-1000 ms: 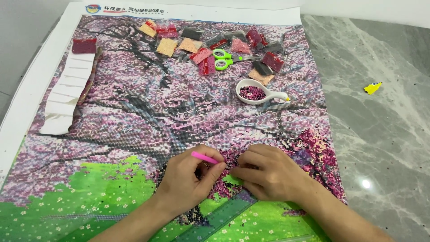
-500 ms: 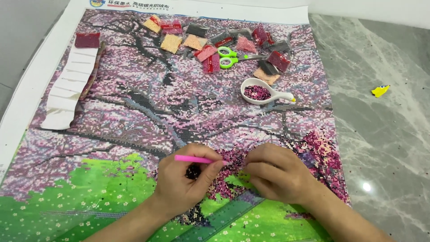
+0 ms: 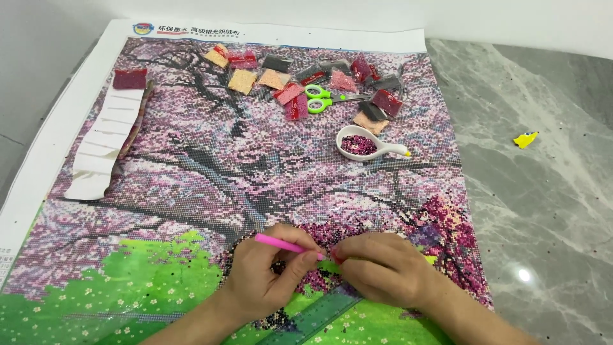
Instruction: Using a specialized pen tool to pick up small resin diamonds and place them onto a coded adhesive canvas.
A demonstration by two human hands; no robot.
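Observation:
A large bead-mosaic canvas (image 3: pixel 211 166) of a pink blossom tree over green grass lies flat on a grey marble table (image 3: pixel 543 211). My left hand (image 3: pixel 271 275) is shut on a pink applicator pen (image 3: pixel 287 246), its tip pointing right onto the dark pink beaded patch. My right hand (image 3: pixel 380 268) rests on the canvas just right of the pen tip, fingers pinched together near it; whether it holds anything I cannot tell. A clear green ruler (image 3: pixel 319 316) lies under both wrists.
A white spoon-shaped tray (image 3: pixel 367 145) of dark pink beads sits mid-canvas. Several small bead bags (image 3: pixel 287 70) and green-handled scissors (image 3: pixel 319 99) lie near the top. A white folded paper strip (image 3: pixel 99 147) lies at left. A small yellow object (image 3: pixel 525 139) sits on the marble.
The view has shifted, so the canvas and hands sit lower in frame. The pen tip and my right fingertips have stayed together on the beaded patch, with small finger movements.

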